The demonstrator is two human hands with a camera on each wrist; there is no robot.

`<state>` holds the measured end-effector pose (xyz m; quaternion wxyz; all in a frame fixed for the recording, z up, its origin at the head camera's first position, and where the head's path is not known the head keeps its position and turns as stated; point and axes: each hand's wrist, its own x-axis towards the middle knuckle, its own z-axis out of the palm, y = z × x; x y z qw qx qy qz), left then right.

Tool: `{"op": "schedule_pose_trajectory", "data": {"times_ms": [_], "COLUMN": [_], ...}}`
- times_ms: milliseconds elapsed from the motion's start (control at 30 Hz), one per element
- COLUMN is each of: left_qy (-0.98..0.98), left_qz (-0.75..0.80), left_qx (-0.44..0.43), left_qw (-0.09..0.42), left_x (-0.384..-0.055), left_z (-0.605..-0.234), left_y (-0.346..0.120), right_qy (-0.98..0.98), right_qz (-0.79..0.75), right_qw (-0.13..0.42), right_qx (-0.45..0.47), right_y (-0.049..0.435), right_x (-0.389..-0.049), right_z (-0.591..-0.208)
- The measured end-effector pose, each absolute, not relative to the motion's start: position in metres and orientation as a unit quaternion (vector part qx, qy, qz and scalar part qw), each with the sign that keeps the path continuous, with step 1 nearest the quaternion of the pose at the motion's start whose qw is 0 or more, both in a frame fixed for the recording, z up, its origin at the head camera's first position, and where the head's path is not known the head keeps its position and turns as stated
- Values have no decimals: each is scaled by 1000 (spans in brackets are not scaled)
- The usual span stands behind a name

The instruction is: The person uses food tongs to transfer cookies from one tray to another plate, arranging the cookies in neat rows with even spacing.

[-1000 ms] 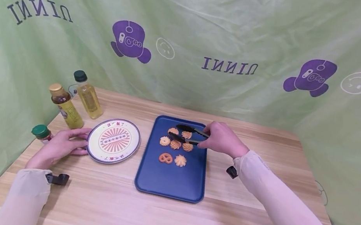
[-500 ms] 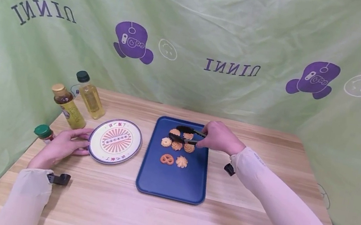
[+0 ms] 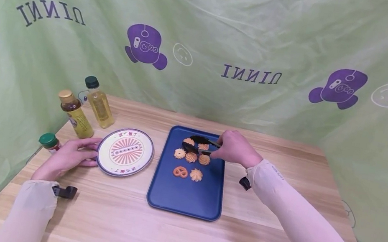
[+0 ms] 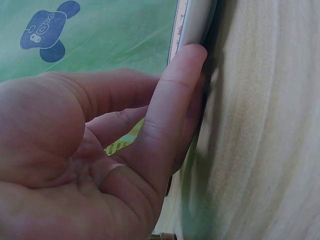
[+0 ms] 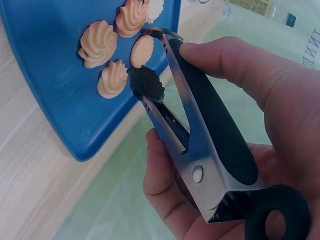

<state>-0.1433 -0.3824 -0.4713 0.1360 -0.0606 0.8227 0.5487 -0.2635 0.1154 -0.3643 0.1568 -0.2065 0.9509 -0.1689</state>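
My right hand (image 3: 237, 148) grips a pair of tongs (image 5: 195, 135) with black grips and black tips, thumb on one arm and fingers on the other. The tong arms stand apart over the far half of a blue tray (image 3: 185, 200). In the right wrist view their tips lie on either side of a round cookie (image 5: 142, 51); contact cannot be told. Swirled cookies (image 3: 204, 160) and a pretzel-shaped cookie (image 3: 180, 171) lie on the tray. My left hand (image 3: 68, 156) holds the left rim of a round patterned plate (image 3: 125, 152) with thumb and fingers.
Behind my left hand stand a green-capped jar (image 3: 49, 141), a gold-capped bottle (image 3: 78, 117) with a yellow label and a dark-capped oil bottle (image 3: 99, 104). Green printed cloth (image 3: 199, 88) surrounds the wooden table (image 3: 116, 227) at its back and sides.
The whole scene has shifted slightly rightward in the head view. Both hands, the tongs, the plate and the cookies otherwise keep nearly the same places.
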Motion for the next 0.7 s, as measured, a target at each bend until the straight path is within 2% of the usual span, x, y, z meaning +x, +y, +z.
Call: {"op": "schedule_pose_trajectory", "data": {"times_ms": [467,700], "left_qy": [813,828], "left_qz": [563,544], "left_qx": [-64,-66], "left_qw": [136,119], "left_x": [-147,-142], "left_z": [-473,-472], "left_y": [-377,-382], "right_qy": [942,925], "right_qz": [-200,-220], "right_qw": [146,143], "right_qx": [-226,-274], "right_y": [88,46], "right_x": [-264,-265], "right_z": [-363,-363]}}
